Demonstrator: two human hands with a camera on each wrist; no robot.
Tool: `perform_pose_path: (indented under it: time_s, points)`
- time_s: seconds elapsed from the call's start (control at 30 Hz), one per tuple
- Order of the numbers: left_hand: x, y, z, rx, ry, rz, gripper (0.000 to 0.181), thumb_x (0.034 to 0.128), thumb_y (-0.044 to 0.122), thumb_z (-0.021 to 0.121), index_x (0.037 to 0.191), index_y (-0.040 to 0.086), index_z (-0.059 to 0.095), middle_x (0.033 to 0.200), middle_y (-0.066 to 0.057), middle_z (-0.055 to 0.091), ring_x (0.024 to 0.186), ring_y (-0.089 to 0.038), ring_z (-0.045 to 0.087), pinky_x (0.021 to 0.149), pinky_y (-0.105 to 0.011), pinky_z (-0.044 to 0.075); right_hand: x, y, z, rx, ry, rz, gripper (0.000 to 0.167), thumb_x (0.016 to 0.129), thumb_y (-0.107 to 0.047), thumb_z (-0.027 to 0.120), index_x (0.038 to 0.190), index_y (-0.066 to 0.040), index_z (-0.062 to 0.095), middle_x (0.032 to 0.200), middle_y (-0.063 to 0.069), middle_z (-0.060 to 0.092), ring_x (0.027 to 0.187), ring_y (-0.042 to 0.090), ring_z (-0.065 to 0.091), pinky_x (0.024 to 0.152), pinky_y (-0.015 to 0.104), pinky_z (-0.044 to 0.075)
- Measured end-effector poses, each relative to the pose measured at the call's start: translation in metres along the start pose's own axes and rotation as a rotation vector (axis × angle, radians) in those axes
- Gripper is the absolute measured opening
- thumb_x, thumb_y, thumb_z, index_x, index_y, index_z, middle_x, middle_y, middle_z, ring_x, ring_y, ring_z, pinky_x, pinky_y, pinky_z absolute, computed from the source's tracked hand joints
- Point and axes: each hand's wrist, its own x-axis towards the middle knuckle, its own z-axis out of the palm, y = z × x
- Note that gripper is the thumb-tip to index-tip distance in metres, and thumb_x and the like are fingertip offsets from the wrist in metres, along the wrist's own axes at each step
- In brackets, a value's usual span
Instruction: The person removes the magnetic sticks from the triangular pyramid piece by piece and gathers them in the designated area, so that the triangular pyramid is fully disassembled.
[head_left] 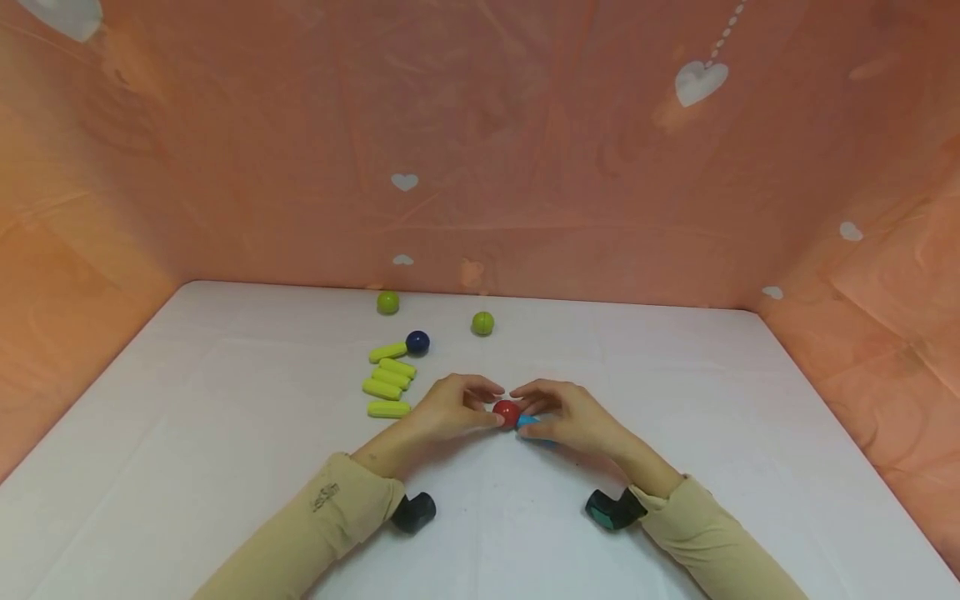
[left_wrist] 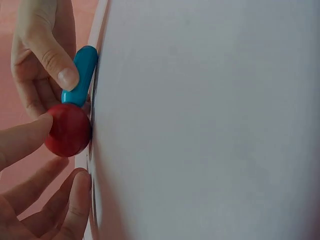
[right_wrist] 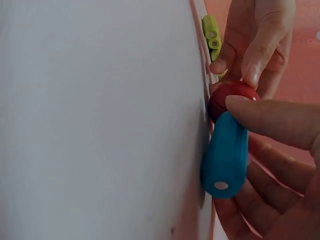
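Note:
Near the middle of the table, a red ball (head_left: 506, 413) sits against the end of a blue rod (left_wrist: 83, 75). The left hand (head_left: 456, 407) holds the ball, its thumb on the near side and the fingers curved around behind. The right hand (head_left: 573, 414) grips the rod, with the thumb laid along it close to the ball. In the right wrist view the blue rod (right_wrist: 225, 160) shows a pale round spot on its free end, and the red ball (right_wrist: 225, 97) is partly covered by the right thumb. The fingers' contact behind both things is mostly hidden.
Several yellow-green rods (head_left: 386, 388) lie left of the hands. A dark blue ball (head_left: 417, 342) stands beside the farthest one. Two green balls, one left (head_left: 387, 302) and one right (head_left: 483, 323), are farther back. Orange cloth (head_left: 525, 167) rises behind the white table (head_left: 187, 400).

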Motion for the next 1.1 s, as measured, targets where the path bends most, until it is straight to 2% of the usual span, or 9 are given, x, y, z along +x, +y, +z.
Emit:
perform_pose_path:
  time_s: [0.27, 0.57, 0.83, 1.1]
  points:
    - [0.002, 0.002, 0.004, 0.021, -0.016, 0.036, 0.032, 0.0813, 0.018, 0.076, 0.112, 0.010, 0.070, 0.105, -0.004, 0.070, 0.087, -0.014, 0.058, 0.077, -0.026, 0.047, -0.004, 0.001, -0.003, -0.069, 0.033, 0.036, 0.035, 0.078, -0.020, 0.079, 0.108, -0.005, 0.070, 0.094, 0.001, 0.070, 0.085, 0.011, 0.064, 0.080, 0.025, 0.051]
    - [0.002, 0.003, 0.005, 0.005, -0.037, 0.014, 0.033, 0.0811, 0.019, 0.077, 0.113, 0.014, 0.069, 0.104, -0.001, 0.067, 0.090, -0.016, 0.056, 0.079, -0.028, 0.048, -0.011, 0.005, -0.007, -0.081, 0.031, 0.036, 0.027, 0.078, -0.020, 0.079, 0.102, -0.008, 0.073, 0.093, 0.000, 0.070, 0.084, 0.011, 0.063, 0.077, 0.023, 0.051]
    - [0.001, 0.004, 0.006, 0.007, -0.017, 0.022, 0.030, 0.0781, 0.016, 0.079, 0.107, 0.014, 0.071, 0.102, -0.001, 0.067, 0.090, -0.016, 0.057, 0.082, -0.032, 0.050, -0.011, 0.008, -0.008, -0.070, 0.030, 0.007, 0.025, 0.080, -0.020, 0.078, 0.101, -0.009, 0.074, 0.096, 0.001, 0.071, 0.088, 0.013, 0.063, 0.078, 0.023, 0.051]
    - [0.000, 0.002, 0.005, -0.015, 0.003, -0.006, 0.029, 0.0777, 0.017, 0.080, 0.105, 0.013, 0.071, 0.097, 0.000, 0.069, 0.088, -0.015, 0.059, 0.085, -0.035, 0.050, -0.009, 0.009, -0.008, -0.066, 0.030, 0.005, 0.025, 0.081, -0.021, 0.078, 0.102, -0.010, 0.074, 0.098, 0.001, 0.071, 0.093, 0.016, 0.063, 0.081, 0.024, 0.051]
